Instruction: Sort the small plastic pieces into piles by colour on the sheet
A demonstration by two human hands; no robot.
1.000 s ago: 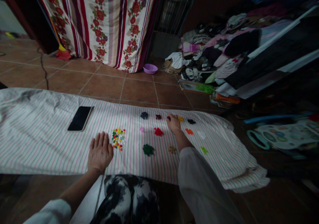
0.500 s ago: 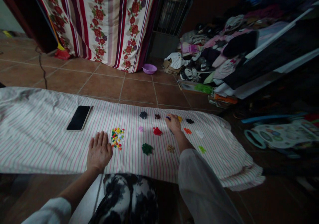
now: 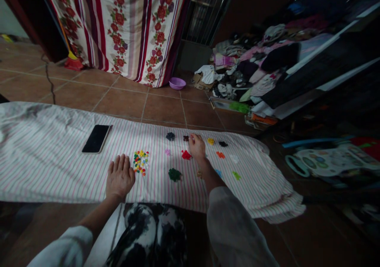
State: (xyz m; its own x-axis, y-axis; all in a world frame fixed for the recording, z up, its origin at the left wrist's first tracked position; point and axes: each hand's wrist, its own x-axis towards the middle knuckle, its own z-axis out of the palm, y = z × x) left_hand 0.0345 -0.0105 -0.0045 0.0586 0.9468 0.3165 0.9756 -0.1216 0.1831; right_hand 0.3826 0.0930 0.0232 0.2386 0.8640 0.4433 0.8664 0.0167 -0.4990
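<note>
My left hand (image 3: 120, 176) lies flat on the striped cloth (image 3: 59, 172), fingers stretched out, just left of a mixed patch of small coloured pieces (image 3: 140, 163). My right hand (image 3: 197, 146) has its fingers curled together beside a small dark brown pile (image 3: 186, 138); what they hold, if anything, is too small to make out. Around it are single-colour piles: dark grey (image 3: 170, 136), red (image 3: 186, 155), pink (image 3: 168, 152), dark green (image 3: 175, 174), yellow (image 3: 210, 141), black (image 3: 223, 143), orange (image 3: 220, 155), white (image 3: 235, 158) and lime green (image 3: 236, 175). My right forearm partly covers a tan pile (image 3: 199, 174) and a light blue one (image 3: 218, 173).
A phone (image 3: 96, 139) rests on the cloth to the left. Beyond the cloth-covered surface, a purple basin (image 3: 177, 83) stands on the tiled floor near a floral curtain (image 3: 118, 33). Heaped clothes (image 3: 252, 65) fill the far right, and a plastic board (image 3: 329, 160) lies at right.
My right hand has moved left, from near the yellow pile to beside the dark brown one, uncovering the yellow pile. My left hand still lies flat by the mixed pieces.
</note>
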